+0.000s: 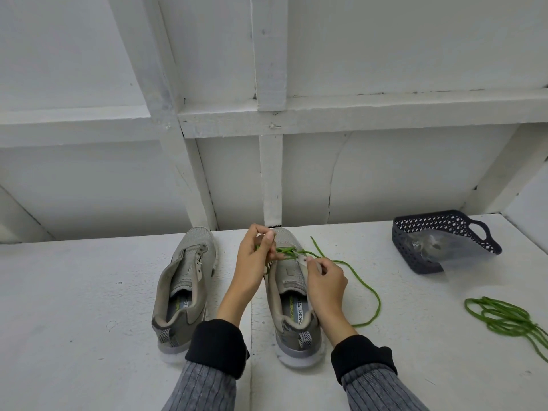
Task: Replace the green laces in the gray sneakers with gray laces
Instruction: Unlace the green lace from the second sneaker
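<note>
Both hands on the right sneaker [289, 280]. Left hand [255, 264] curled, pinching the green lace [350, 266] over the toe-end eyelets; right hand [326, 280] curled too, pinching near the eyelet strip — lace or strip, can't tell which. Lace is still threaded through the front eyelets, loose tail looping over the white table [89, 307] to the right. Left sneaker [184, 286] sits just beside, unlaced. Second green lace [504, 318] bunched well right. Dark basket [439, 241] far right — clear bag [427, 247] inside, contents unreadable.
</note>
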`<state>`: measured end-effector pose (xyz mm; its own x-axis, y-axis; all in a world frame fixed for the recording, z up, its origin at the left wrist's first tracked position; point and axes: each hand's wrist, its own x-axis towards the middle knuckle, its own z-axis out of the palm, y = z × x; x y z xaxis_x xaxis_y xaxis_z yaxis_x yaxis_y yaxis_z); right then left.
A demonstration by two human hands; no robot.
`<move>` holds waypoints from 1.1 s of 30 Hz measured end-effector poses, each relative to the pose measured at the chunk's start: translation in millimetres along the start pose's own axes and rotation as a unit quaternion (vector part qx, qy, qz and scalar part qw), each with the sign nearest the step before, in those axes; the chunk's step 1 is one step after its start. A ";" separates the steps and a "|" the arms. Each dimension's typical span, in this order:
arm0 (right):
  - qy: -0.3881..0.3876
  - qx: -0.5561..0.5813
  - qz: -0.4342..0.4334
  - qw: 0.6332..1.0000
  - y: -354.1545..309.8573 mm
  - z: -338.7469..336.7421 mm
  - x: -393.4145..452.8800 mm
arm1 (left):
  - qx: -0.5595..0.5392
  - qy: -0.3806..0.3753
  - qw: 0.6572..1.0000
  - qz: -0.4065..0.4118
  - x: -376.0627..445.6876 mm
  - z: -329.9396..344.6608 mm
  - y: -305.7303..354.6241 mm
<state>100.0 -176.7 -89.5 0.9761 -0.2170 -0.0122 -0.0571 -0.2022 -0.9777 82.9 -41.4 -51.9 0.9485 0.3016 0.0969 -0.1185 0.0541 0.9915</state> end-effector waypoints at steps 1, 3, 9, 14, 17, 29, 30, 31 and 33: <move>0.000 0.000 -0.001 1.000 0.1 0.1 0.1 | 0.050 0.012 0.999 0.001 2.1 -1.1 -0.9; 0.001 -0.007 -0.006 1.000 0.6 0.4 0.5 | 0.198 0.016 0.980 0.004 5.7 0.8 0.3; 0.003 -0.013 -0.002 1.000 0.1 0.0 0.2 | 0.514 -0.033 0.855 -0.052 11.5 12.3 1.2; 0.003 -0.005 -0.006 1.000 -3.3 -0.6 -1.6 | 0.292 -0.018 0.956 0.002 9.0 8.3 -7.3; 0.002 0.001 -0.005 1.000 -2.9 -0.7 -1.5 | 0.050 0.031 0.998 -0.017 2.0 0.2 -14.7; 0.009 0.008 0.007 1.000 -0.3 0.4 0.4 | 0.235 0.138 0.962 0.007 -3.0 -22.1 -20.8; 0.008 0.007 0.008 1.000 0.2 0.5 0.5 | 0.284 0.118 0.951 -0.012 -3.0 -22.0 -23.6; 0.007 0.006 0.010 1.000 0.3 0.6 0.5 | 0.332 0.100 0.937 -0.033 -3.2 -22.4 -28.5; 0.007 0.006 0.011 1.000 0.8 0.2 0.6 | 0.402 0.074 0.909 -0.076 -4.1 -24.3 -39.7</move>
<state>100.6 -176.9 -90.3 0.9716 -0.2346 -0.0314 -0.0765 -0.1859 -0.9796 76.5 -21.7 -93.8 0.8791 0.4766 -0.0011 0.3206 -0.5897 0.7413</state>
